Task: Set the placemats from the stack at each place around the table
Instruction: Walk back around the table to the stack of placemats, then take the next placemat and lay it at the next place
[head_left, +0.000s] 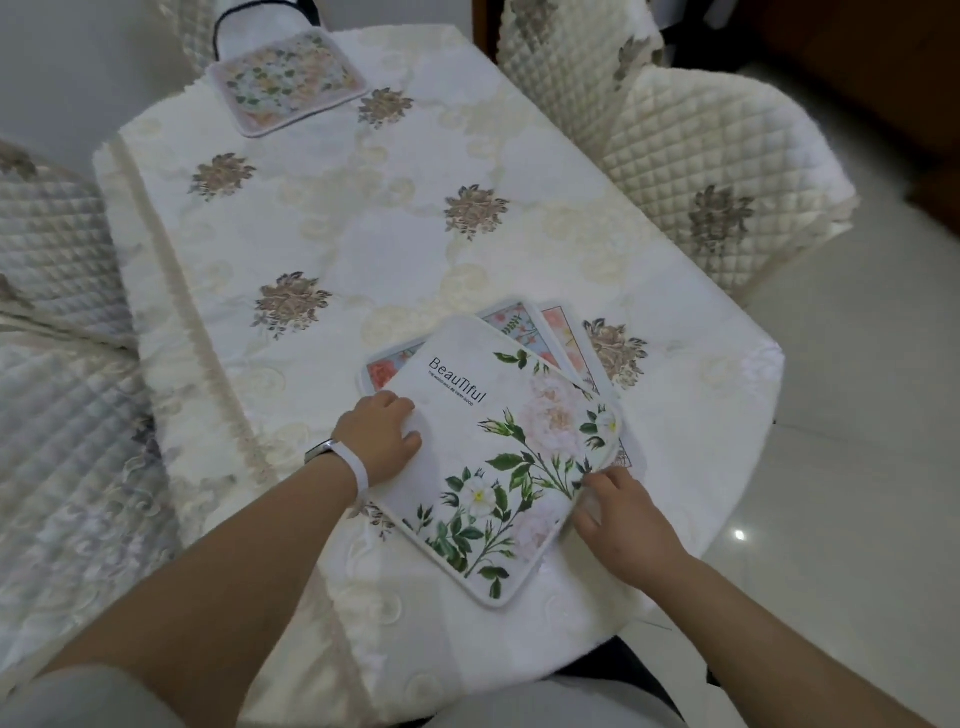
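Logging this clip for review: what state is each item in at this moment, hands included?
Top placemat: lying flat on the stack, printed side up, both hands on its edges.
Stack underneath: fanned out, partly covered.
Far placemat: already laid flat at the far end.
Left hand: fingers curled on the mat's left edge.
Right hand: pinching the mat's right edge.
Tablecloth: spread flat over the table.
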